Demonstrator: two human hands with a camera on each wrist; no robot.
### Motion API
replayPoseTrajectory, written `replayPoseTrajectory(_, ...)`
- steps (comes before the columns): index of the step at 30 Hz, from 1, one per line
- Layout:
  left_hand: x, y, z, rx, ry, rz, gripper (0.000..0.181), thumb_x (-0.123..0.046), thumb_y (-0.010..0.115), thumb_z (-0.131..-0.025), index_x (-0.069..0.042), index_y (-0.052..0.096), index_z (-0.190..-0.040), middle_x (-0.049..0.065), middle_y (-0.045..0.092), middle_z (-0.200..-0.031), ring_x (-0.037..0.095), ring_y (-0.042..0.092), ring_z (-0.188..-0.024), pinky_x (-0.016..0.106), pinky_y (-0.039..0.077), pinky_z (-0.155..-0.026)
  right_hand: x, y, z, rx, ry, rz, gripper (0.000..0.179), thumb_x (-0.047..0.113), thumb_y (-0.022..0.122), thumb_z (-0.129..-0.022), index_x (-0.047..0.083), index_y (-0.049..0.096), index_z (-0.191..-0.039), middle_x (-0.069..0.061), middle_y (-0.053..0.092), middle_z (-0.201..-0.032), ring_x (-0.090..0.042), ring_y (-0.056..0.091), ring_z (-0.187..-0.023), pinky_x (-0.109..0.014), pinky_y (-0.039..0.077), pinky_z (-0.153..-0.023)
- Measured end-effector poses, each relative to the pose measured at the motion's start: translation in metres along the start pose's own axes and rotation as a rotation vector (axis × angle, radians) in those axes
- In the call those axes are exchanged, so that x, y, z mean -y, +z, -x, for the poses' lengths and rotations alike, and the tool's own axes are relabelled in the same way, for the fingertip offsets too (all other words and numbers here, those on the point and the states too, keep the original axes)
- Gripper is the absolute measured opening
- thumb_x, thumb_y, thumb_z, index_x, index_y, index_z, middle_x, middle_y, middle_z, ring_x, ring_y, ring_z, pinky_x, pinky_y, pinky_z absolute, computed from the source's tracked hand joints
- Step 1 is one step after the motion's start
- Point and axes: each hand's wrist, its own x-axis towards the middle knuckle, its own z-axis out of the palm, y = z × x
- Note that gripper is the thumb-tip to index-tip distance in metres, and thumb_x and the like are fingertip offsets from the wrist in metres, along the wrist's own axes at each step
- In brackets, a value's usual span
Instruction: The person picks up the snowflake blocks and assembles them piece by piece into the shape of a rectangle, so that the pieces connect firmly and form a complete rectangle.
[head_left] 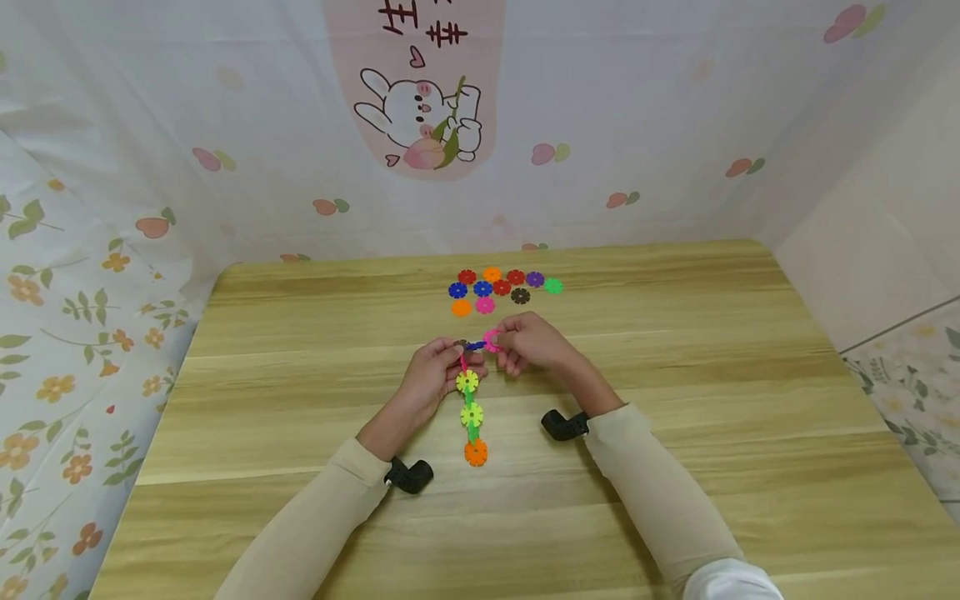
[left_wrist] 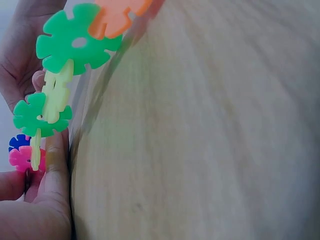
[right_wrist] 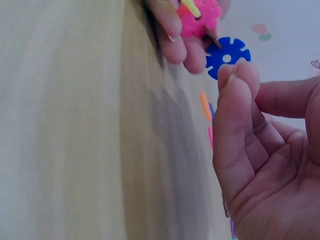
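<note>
A chain of notched plastic snowflake discs hangs from my left hand (head_left: 423,379), which pinches it near a brown disc (head_left: 462,344) at its top. Down from there run a pink disc (left_wrist: 26,158), then yellow and green discs (left_wrist: 75,42) by turns, ending in an orange disc (head_left: 476,452). A blue disc (right_wrist: 226,57) joins the brown one on the right. My right hand (head_left: 534,342) pinches another pink disc (head_left: 491,339) against the blue disc's edge. Fingertips hide most of that pink disc in the right wrist view, so whether the two interlock I cannot tell.
Beyond the hands, several loose discs lie on the wooden table (head_left: 315,400), among them a purple disc (head_left: 535,279), a green disc (head_left: 553,286) and a dark brown disc (head_left: 521,296). A printed cloth (head_left: 600,125) hangs behind the table's back edge.
</note>
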Motion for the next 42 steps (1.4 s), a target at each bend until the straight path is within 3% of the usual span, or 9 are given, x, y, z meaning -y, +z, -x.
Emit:
replayPoseTrajectory(12,-0.0006,-0.001,0.0003,-0.02,-0.011,-0.024,0.017,-0.012,0.04,-0.105,-0.001,0.052,-0.11,0.022,0.068,-0.112,0.028,0.071,-0.095,0.032,0.059,-0.08,-0.0003,0.0097,-0.0022,-0.024,-0.029,-0.022,0.019,0.008,0.048,-0.098,-0.003,0.06,-0.088,-0.009,0.062,-0.066,-0.017,0.058,-0.051,-0.031,0.056,-0.052)
replayPoseTrajectory(16,-0.0005,0.0001,-0.0006,-0.024,-0.015,-0.015,0.014,-0.01,0.043,-0.104,-0.002,0.053,-0.108,0.017,0.07,-0.102,0.02,0.071,-0.082,0.027,0.059,-0.071,-0.0029,0.0072,-0.0017,-0.019,-0.018,-0.011,0.018,0.012,0.05,-0.099,-0.001,0.062,-0.092,-0.009,0.063,-0.067,-0.017,0.058,-0.052,-0.032,0.056,-0.053)
replayPoseTrajectory(21,-0.0003,-0.0002,-0.0012,-0.034,-0.03,-0.008,0.014,-0.011,0.045,-0.102,-0.003,0.056,-0.105,0.005,0.061,-0.086,0.01,0.056,-0.067,0.021,0.052,-0.061,-0.0058,0.0049,-0.0006,-0.011,-0.014,-0.012,0.019,0.014,0.051,-0.099,0.0,0.062,-0.097,-0.01,0.064,-0.069,-0.017,0.058,-0.052,-0.031,0.056,-0.053)
replayPoseTrajectory(26,-0.0006,-0.0019,-0.0007,0.013,-0.025,0.026,0.02,-0.016,0.045,-0.104,0.0,0.055,-0.109,0.012,0.07,-0.092,0.018,0.07,-0.079,0.028,0.059,-0.075,-0.007,0.006,0.0001,0.003,-0.02,-0.047,0.019,0.014,0.051,-0.098,-0.001,0.062,-0.095,-0.01,0.064,-0.068,-0.016,0.058,-0.051,-0.029,0.056,-0.052)
replayPoseTrajectory(31,-0.0019,-0.0022,0.0013,0.055,-0.018,0.051,0.022,-0.017,0.05,-0.103,0.001,0.054,-0.113,0.015,0.072,-0.099,0.022,0.071,-0.09,0.036,0.055,-0.089,-0.0068,0.0084,0.0009,0.031,-0.015,-0.089,0.018,0.013,0.053,-0.097,-0.002,0.063,-0.094,-0.01,0.064,-0.069,-0.015,0.057,-0.051,-0.027,0.054,-0.051)
replayPoseTrajectory(36,-0.0017,-0.002,0.0014,0.046,-0.015,0.034,0.025,-0.015,0.052,-0.101,0.001,0.057,-0.12,0.01,0.072,-0.096,0.019,0.071,-0.086,0.035,0.056,-0.088,-0.0059,0.01,0.0016,0.057,-0.026,-0.099,0.018,0.014,0.055,-0.097,-0.002,0.064,-0.093,-0.012,0.063,-0.07,-0.015,0.056,-0.051,-0.026,0.053,-0.05)
replayPoseTrajectory(42,0.0002,-0.0021,0.0003,0.042,-0.007,0.003,0.027,-0.014,0.05,-0.102,0.005,0.059,-0.12,0.013,0.072,-0.096,0.019,0.071,-0.084,0.032,0.058,-0.083,-0.0078,0.0058,0.0016,0.091,-0.028,-0.051,0.022,0.02,0.058,-0.097,0.0,0.066,-0.093,-0.011,0.064,-0.071,-0.016,0.057,-0.052,-0.027,0.054,-0.051)
